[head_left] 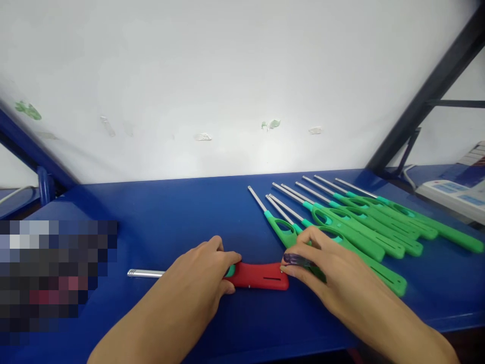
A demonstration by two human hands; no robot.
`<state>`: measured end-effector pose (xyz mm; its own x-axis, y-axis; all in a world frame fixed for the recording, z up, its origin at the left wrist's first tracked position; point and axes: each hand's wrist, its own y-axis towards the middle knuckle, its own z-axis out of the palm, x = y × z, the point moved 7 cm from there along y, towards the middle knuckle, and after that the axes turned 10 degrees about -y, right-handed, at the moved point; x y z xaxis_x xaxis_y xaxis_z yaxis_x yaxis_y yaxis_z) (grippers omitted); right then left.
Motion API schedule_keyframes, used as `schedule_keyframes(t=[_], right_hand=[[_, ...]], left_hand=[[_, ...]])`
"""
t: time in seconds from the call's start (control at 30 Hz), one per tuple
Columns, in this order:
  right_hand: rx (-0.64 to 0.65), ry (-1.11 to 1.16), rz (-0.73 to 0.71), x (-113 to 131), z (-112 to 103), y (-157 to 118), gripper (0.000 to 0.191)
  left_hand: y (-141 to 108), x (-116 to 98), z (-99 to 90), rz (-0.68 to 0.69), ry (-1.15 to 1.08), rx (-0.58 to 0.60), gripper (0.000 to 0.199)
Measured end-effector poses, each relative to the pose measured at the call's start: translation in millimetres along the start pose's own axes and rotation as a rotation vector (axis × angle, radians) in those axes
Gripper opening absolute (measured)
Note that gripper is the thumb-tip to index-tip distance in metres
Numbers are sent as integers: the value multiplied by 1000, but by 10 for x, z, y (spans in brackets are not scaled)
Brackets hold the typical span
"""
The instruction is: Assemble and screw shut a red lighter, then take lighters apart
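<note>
A red long-necked utility lighter [257,277] lies across the blue table, its silver tube to the left and its handle end to the right. My left hand [204,275] is closed around its middle, covering most of the trigger part; a bit of teal shows between the fingers. My right hand [329,260] is closed in a pinch on a small, dark purple, see-through object [297,260], whose kind I cannot make out. Its fingertips are at the right end of the red handle, near a small hole. Several green utility lighters [358,237] lie behind and under my right hand.
The blue tabletop [182,217] meets a white wall [235,76] with torn tape marks. Dark metal posts [420,96] stand at the sides. A white device [450,194] sits at the far right. A blurred-out patch [45,278] hides the left front.
</note>
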<state>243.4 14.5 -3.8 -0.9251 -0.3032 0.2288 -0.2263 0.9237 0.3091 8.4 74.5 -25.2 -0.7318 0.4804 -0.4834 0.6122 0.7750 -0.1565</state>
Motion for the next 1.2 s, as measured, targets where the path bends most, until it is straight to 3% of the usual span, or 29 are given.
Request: schedule_keyframes(t=[0.3,0.63,1.0,1.2], right_hand=[[137,72,37,14,81,19,24],[171,151,29,23,86,87,22],[303,158,-23,43,75,153,28],[389,153,-62,37,75,275,29]], left_hand=[[0,-30,11,39,79,-32,47],[19,-27,5,72,75,-69,49],[-37,-219,-5,74,77,-143,37],[-134,-336,-74,71,84,-174,42]])
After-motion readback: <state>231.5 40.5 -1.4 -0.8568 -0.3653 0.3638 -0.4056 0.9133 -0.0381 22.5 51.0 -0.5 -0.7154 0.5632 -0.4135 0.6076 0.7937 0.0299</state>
